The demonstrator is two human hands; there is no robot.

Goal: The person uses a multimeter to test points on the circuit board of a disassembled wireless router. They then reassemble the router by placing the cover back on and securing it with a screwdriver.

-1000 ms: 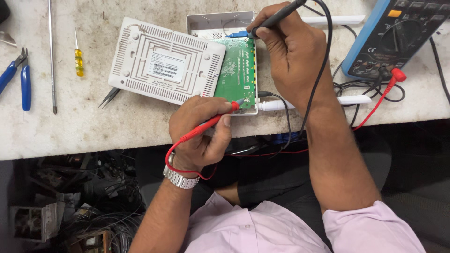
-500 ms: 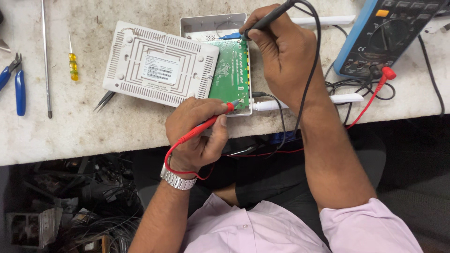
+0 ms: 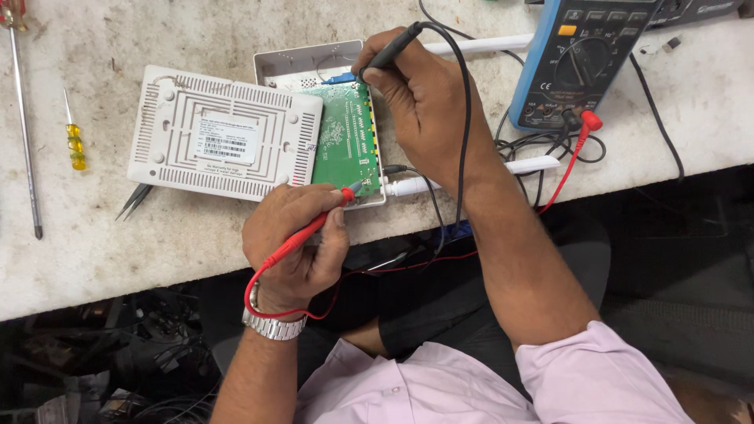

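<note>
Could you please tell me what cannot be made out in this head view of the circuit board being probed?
- Black probe tip: hidden under the right hand.
- Green circuit board: left part covered by the white cover; components too small to tell.
- Multimeter: display cut off by the top edge.
- Red probe: contact point too small to confirm.

Both hands (image 3: 294,235) with red probe (image 3: 310,228); black probe (image 3: 389,53) on green board (image 3: 345,137)

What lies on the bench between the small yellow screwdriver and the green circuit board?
In the head view, the white router cover, upside down, lies between the yellow screwdriver and the green circuit board.
</note>
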